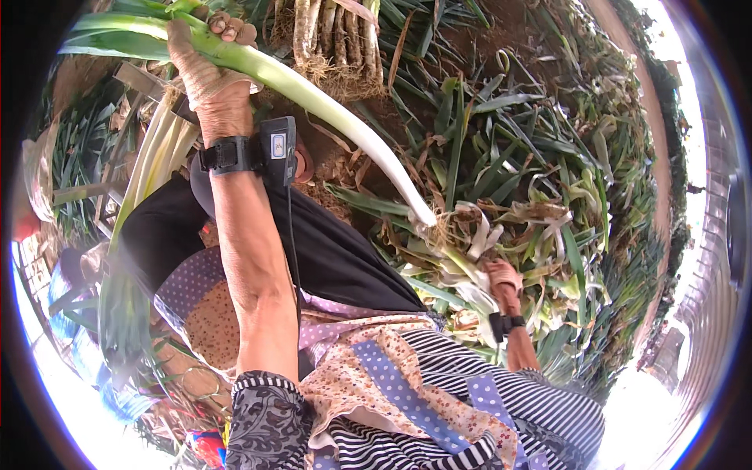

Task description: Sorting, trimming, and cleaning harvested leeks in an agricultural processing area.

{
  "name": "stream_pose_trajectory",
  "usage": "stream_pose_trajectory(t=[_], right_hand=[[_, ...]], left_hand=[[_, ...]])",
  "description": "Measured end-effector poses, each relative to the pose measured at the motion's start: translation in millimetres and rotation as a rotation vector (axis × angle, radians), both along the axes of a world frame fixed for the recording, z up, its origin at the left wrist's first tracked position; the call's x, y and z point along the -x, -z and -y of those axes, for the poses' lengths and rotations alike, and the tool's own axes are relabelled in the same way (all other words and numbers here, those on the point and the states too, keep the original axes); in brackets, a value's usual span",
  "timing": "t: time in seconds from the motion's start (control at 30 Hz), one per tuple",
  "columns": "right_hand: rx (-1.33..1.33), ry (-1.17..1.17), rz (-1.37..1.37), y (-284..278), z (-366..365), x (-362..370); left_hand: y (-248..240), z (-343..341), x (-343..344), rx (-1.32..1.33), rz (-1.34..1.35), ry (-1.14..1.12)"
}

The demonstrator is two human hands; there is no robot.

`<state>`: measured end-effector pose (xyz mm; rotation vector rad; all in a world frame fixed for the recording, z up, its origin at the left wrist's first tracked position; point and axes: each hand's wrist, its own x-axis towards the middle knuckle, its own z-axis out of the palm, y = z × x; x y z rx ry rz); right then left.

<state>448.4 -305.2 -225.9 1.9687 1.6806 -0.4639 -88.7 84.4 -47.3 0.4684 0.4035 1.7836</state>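
Observation:
My left hand is wrapped round a leek high on its green part. The leek slants down to the right, and its white root end, with fine roots, hangs over a heap of leek trimmings. Just below that root end my right hand is curled closed. Pale strips of leek leaf run from near the roots to its fingers, which seem to grip them. Part of its grip is hidden among the trimmings.
A bundle of leeks with muddy roots lies at the top. More leeks rest on the left beside a wooden frame. Leafy trimmings cover the ground to the right. A black cable runs along my left forearm.

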Motion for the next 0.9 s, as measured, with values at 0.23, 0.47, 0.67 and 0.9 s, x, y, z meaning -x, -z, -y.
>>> stream_pose_trajectory(t=[0.23, 0.47, 0.67, 0.9], right_hand=[[-0.712, 0.475, -0.457, -110, -164, 137], [-1.345, -0.128, -0.733, -154, -282, 307], [-1.090, 0.109, -0.787, -167, -331, 370], [-0.620, 0.124, -0.550, -95, -383, 348]], left_hand=[[8, 6, -8, -0.141, 0.053, 0.081], [-3, 18, -35, -0.139, 0.029, 0.116], [2, 15, -31, -0.228, 0.086, 0.226], [-1, 16, -36, -0.368, 0.240, 0.382]])
